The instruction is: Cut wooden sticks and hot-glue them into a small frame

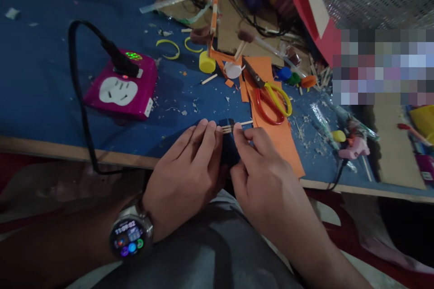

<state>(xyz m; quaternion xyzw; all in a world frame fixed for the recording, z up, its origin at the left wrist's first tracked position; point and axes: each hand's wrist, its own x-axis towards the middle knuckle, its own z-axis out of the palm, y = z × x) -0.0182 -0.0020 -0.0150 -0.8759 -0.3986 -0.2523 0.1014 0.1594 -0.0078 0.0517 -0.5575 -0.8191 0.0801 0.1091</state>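
Observation:
At the table's front edge, a few thin wooden sticks lie side by side between my hands, with a dark band or piece against them. The fingers of my left hand are pressed together on the sticks' left end; a smartwatch is on that wrist. My right hand is closed, with thumb and index finger on the right part of the sticks. One pale stick end pokes out beyond the right fingertips. Close by, scissors with red and yellow handles lie on orange paper.
Left stands a magenta power socket box with a black cable looping over the table edge. Bottle caps, yellow ring pieces, cardboard and paper scraps lie behind. A pink glue gun lies right.

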